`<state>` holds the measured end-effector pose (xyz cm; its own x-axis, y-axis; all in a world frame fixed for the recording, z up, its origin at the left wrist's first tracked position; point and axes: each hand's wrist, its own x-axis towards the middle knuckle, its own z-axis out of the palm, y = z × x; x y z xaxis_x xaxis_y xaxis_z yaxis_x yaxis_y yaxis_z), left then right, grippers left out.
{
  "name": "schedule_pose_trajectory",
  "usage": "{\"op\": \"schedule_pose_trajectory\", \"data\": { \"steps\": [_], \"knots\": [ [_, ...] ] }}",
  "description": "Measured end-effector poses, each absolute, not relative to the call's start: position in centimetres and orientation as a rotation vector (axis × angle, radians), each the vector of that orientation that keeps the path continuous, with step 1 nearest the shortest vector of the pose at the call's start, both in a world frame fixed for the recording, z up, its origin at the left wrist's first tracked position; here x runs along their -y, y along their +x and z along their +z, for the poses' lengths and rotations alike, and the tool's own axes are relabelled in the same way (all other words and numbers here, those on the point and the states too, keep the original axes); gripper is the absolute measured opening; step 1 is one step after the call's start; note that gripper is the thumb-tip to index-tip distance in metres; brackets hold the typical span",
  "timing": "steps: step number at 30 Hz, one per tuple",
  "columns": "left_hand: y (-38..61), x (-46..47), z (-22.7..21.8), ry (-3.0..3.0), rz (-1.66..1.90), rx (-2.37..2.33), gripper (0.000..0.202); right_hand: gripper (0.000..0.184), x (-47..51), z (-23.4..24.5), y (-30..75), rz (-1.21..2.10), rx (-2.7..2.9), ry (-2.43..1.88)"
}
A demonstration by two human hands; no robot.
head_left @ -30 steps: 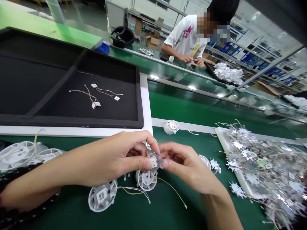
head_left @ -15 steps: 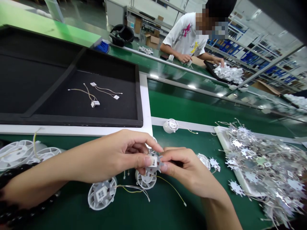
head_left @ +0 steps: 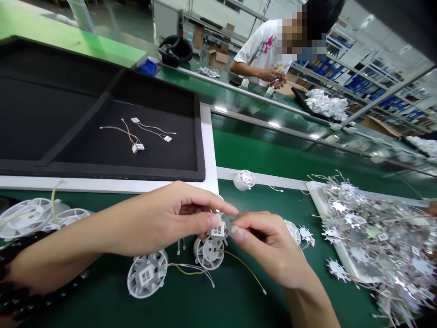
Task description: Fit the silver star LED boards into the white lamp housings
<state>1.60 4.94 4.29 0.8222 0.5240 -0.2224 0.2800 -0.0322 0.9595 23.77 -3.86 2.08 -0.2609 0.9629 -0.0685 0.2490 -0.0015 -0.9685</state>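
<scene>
L hand (head_left: 180, 221) & R hand (head_left: 269, 246) pinching nr frame ctr; L forearm (head_left: 85, 230) enters lower L, R forearm (head_left: 309, 294) btm R.

Bright, diffuse indoor light; glare spots on the metal rail (head_left: 274, 124), upper centre; bead bracelet (head_left: 25, 299), lower left, apparently blurred.

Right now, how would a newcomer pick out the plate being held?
Start at the big black tray and go just below its lower right corner. There the left hand pinches a small grey plate with a white, code-marked square. It alone is held; its lookalikes lie in the heap at right and on a white housing nearer the camera.
</scene>
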Motion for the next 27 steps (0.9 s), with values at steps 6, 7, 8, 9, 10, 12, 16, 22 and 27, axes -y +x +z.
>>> {"op": "schedule_pose_trajectory", "data": {
  "steps": [6, 7, 8, 9, 10, 12, 16, 22, 27],
  "knots": [
    [2.00, -4.75, 3.65, 1.484, 0.266, -0.677, 0.033, 0.029, 3.75, 1.53, 23.21, 1.221, 1.559, -1.293],
    [1.98, -4.76, 3.60, 1.484, 0.268, -0.673, 0.030, 0.028, 3.72, 1.40, 23.22, 1.219, 1.564, -1.296],
    [1.95, -4.78, 3.58, 1.491, 0.268, -0.676, 0.028, 0.027, 3.68, 1.29, 23.24, 1.217, 1.571, -1.294],
    [1.91, -4.80, 3.57, 1.498, 0.273, -0.683, 0.028, 0.026, 3.63, 1.20, 23.29, 1.218, 1.582, -1.288],
    [1.88, -4.82, 3.58, 1.506, 0.280, -0.695, 0.028, 0.024, 3.57, 1.14, 23.34, 1.218, 1.595, -1.281],
    [1.86, -4.86, 3.61, 1.511, 0.301, -0.724, 0.029, 0.020, 3.47, 1.12, 23.46, 1.202, 1.619, -1.262],
    [2.06, -4.71, 3.65, 1.381, 0.282, -0.694, 0.020, 0.016, 3.46, 1.27, 23.68, 1.131, 1.650, -1.241],
    [2.30, -4.43, 3.55, 1.214, 0.282, -0.624, 0.012, 0.015, 3.49, 1.24, 23.71, 1.102, 1.676, -1.202],
    [2.08, -4.64, 3.45, 1.241, 0.281, -0.661, 0.015, 0.014, 3.57, 1.53, 23.66, 1.169, 1.618, -1.253]
  ]
}}
